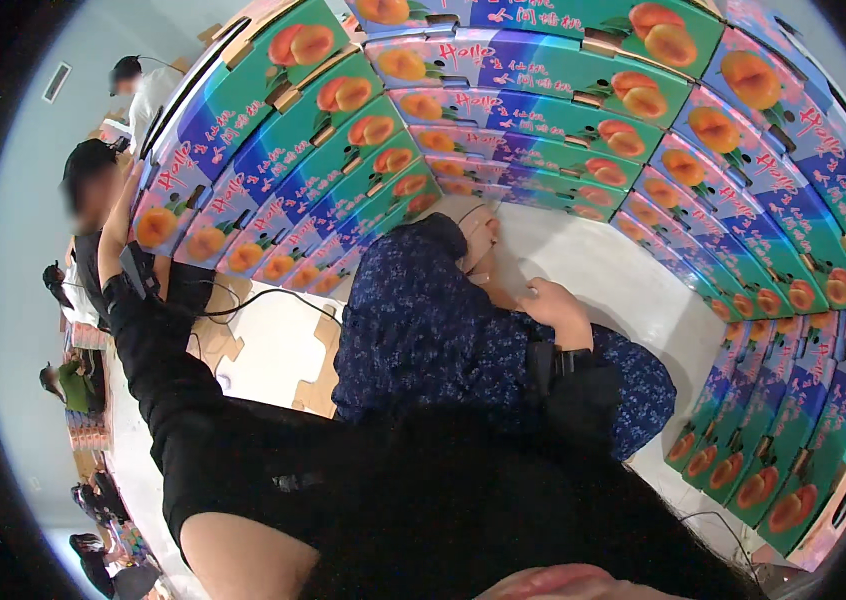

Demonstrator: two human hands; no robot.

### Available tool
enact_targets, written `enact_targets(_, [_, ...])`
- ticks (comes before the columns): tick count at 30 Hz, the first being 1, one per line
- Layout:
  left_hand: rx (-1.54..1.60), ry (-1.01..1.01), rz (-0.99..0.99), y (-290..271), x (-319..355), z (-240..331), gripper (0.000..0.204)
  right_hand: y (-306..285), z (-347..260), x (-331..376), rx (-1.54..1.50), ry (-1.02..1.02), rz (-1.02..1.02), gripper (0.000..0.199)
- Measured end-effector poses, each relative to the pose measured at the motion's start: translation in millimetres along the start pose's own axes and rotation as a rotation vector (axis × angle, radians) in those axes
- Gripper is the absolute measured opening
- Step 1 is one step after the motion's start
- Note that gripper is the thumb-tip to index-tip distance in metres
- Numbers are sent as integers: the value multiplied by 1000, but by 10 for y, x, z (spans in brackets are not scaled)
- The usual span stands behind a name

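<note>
My left arm in a black sleeve stretches out to the far left, with a dark device strapped at the wrist. My left hand (120, 205) is against the outer side of the left stack of peach cartons (253, 150); its fingers are too hidden to read. Low in front of me, above a white surface, is my right hand (557, 308), fingers curled and closed. What it holds, if anything, I cannot make out. A dark wristband and device (543, 368) sit on that wrist. Dark blue patterned cloth (433, 310) covers my bent legs, and a foot (480, 240) shows beyond it.
Further stacks of printed cartons form a wall ahead (533, 105) and on the right (783, 180). Black cables (273, 293) run beside the left stack near light foam mats (288, 345). Several other people are at the left, one person (93, 185) close behind the cartons.
</note>
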State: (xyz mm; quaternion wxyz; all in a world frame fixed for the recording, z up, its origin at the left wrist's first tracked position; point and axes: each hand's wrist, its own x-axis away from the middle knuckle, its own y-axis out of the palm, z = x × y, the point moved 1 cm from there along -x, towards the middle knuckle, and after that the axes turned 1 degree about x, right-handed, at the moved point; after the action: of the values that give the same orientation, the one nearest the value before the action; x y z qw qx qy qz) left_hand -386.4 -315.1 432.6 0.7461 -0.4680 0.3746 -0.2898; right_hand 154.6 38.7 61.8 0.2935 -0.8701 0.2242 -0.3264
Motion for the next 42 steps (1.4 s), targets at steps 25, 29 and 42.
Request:
enact_targets(25, [-17,149,65,302,263,550,38,390,27,-257,215,3,127,36])
enact_targets(29, [-23,158,95,308,234,491,38,376,2,-260,217,18,95,36])
enact_targets(42, [-478,649,1044,278,633,1643,16,508,231,-365,167,-24,101,37])
